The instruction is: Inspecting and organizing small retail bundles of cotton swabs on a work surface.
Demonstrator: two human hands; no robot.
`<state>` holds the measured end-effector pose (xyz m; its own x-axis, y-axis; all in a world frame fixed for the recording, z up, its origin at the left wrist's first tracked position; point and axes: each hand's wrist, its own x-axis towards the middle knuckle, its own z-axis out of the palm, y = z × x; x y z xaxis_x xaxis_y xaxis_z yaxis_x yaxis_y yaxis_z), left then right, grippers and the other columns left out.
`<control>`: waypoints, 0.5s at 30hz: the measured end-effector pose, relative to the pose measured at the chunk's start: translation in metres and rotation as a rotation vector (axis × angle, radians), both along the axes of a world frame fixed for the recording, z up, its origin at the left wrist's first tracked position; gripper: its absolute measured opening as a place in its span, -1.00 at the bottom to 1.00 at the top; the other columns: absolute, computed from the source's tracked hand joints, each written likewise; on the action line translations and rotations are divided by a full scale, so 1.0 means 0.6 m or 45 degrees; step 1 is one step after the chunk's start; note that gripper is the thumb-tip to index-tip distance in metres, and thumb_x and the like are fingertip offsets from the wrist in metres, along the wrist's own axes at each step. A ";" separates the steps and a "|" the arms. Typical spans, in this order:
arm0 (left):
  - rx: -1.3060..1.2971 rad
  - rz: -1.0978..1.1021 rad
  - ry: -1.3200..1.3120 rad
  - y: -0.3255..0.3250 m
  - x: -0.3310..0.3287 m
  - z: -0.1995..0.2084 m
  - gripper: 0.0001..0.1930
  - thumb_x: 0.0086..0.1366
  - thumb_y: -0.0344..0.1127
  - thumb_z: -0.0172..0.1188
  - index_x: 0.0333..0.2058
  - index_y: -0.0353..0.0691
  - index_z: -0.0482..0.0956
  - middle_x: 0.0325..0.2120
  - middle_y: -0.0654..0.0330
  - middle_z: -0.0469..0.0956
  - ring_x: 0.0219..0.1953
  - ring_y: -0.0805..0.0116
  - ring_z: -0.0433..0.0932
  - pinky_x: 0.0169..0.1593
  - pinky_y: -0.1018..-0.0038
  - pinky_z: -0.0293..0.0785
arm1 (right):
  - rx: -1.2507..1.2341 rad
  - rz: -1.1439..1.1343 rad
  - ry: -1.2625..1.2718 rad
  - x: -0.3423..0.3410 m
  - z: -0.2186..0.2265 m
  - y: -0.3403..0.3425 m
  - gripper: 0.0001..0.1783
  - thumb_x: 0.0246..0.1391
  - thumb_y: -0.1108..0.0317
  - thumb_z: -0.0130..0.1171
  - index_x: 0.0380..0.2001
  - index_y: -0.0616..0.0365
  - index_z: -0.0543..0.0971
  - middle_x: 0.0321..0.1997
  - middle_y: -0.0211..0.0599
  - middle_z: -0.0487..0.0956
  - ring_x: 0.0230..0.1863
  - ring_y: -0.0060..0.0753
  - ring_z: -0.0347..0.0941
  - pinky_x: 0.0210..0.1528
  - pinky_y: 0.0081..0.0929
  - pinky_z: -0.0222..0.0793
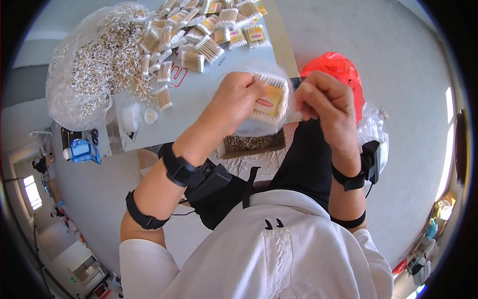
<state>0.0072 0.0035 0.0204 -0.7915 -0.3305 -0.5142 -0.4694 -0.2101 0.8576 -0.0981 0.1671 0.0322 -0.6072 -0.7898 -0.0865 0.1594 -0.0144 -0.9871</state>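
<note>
The table (186, 94) is presenting a pale grey top with printed marks, and its upper part is carrying a heap of swab packets (209, 47), lying loosely over one another. Left of the heap, a large clear bag (59, 84) is slumping open and showing a dense mass of loose swabs (104, 62). A small white round container (151, 116) is standing near the table's front edge, and a blue packet (83, 151) is lying at the left corner.

The held swab packet (273, 102) is sitting above the table's right front edge, between the two hands. The left hand (236, 102) is gripping its left side, thumb laid over the face. The right hand (328, 102) is hovering just beside its right side, fingers curling inward; whether they are pinching anything cannot be told. Blurred clear film (254, 130) is showing around the packet.

Below, a brown cardboard box (259, 153) is holding more swabs, with others scattering in front of it. A red bag (331, 62) is resting behind the right hand. The room's grey floor (413, 99) is spreading widely; mixed clutter (428, 231) is lining the far right, and a bright window (33, 192) is glowing at far left.
</note>
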 end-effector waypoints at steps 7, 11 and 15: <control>-0.949 -0.168 0.044 -0.011 0.028 0.037 -0.79 0.28 -0.38 0.06 -0.40 -0.48 0.46 -0.53 -0.19 0.52 -0.43 -0.09 0.55 -0.30 0.17 0.45 | 0.183 0.099 0.739 -0.011 -0.053 0.018 -0.03 -0.39 0.46 0.41 0.24 0.14 0.27 0.24 -0.16 0.32 0.30 -0.16 0.19 0.28 -0.23 0.10; -1.240 -0.164 -0.030 0.001 0.023 0.029 -0.79 0.29 -0.37 0.05 -0.41 -0.46 0.40 -0.47 -0.27 0.51 -0.31 -0.27 0.51 -0.24 0.07 0.42 | 0.314 0.140 1.124 0.029 -0.078 -0.004 0.16 -0.46 0.46 0.43 0.32 0.14 0.10 0.30 -0.06 0.24 0.37 0.08 0.05 0.35 -0.10 0.01; -1.275 -0.133 0.006 -0.003 0.024 -0.007 -0.80 0.28 -0.38 0.06 -0.41 -0.46 0.40 -0.45 -0.26 0.52 -0.32 -0.27 0.51 -0.24 0.06 0.41 | 0.242 0.106 0.993 0.040 -0.099 -0.018 0.18 -0.49 0.45 0.44 0.31 0.22 0.09 0.29 0.00 0.24 0.36 0.09 0.07 0.36 -0.12 0.01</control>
